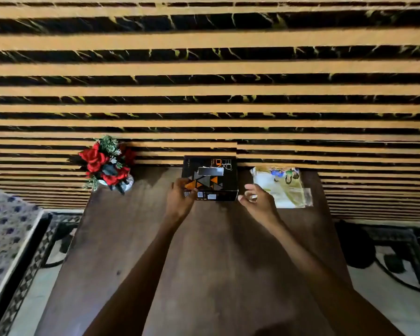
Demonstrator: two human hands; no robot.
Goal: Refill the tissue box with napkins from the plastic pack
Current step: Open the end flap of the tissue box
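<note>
A black tissue box (216,175) with orange and grey triangles stands at the far edge of the brown wooden table (204,251), its top slot showing pale. My left hand (180,197) grips the box's near left corner. My right hand (257,198) hovers just right of the box, fingers curled apart and holding nothing. The clear plastic pack of napkins (283,187) lies flat on the table to the right, partly behind my right hand.
A vase of red flowers (107,166) stands at the table's far left corner. A striped slatted wall (204,93) rises right behind the table. A patterned bed edge (7,238) is on the left; patterned floor shows on both sides.
</note>
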